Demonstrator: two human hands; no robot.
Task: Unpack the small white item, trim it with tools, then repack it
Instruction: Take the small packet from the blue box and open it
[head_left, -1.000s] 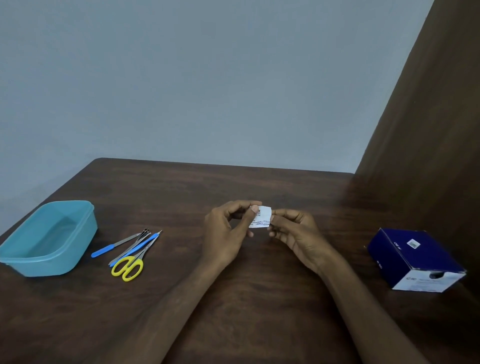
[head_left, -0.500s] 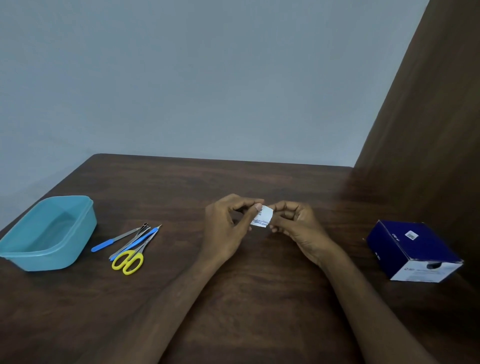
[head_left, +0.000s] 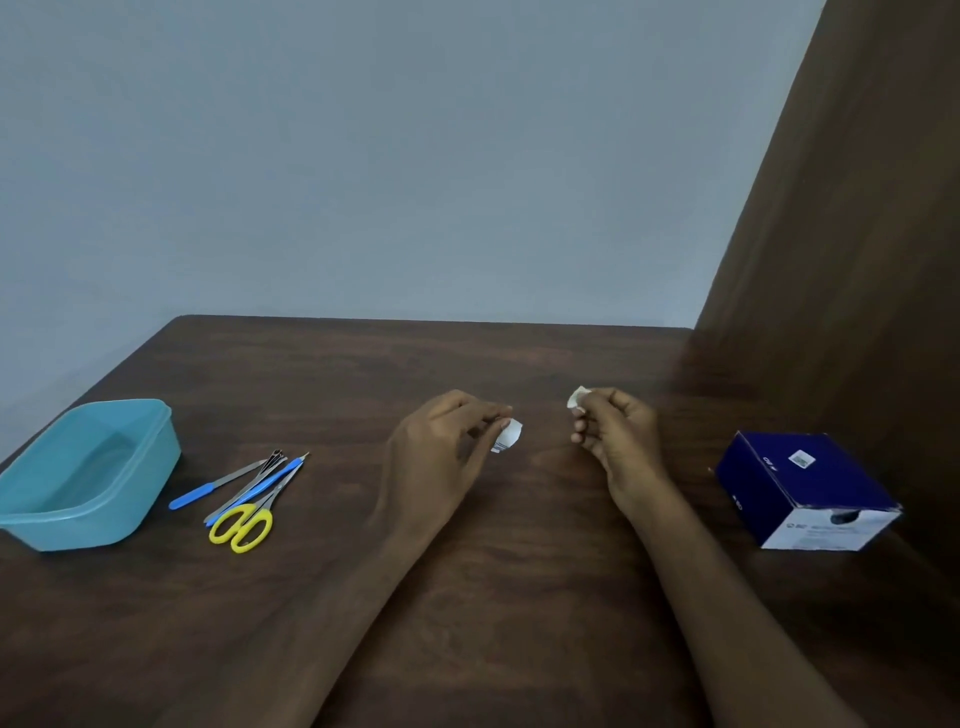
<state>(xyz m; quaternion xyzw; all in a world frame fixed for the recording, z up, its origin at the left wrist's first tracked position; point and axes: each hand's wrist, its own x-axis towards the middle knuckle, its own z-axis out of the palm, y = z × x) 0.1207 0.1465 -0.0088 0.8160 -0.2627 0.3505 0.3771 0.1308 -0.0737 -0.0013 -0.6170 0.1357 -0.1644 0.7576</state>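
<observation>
My left hand (head_left: 441, 447) pinches a small white printed wrapper (head_left: 508, 435) between thumb and fingertips, just above the dark wooden table (head_left: 519, 545). My right hand (head_left: 618, 431) is apart from it, to the right, and pinches a small white item (head_left: 577, 398) at its fingertips. Most of that item is hidden by the fingers. The two hands hover near the table's middle with a gap between them.
A light blue plastic tub (head_left: 88, 467) stands at the left edge. Beside it lie yellow-handled scissors (head_left: 244, 525), a blue-handled blade (head_left: 208, 491) and other thin metal tools (head_left: 260, 480). A dark blue box (head_left: 805, 486) sits at the right, next to a brown wall panel.
Both hands held the one white packet together at the centre. They have pulled apart: the wrapper stays in my left hand, a small white piece went right with my right hand.
</observation>
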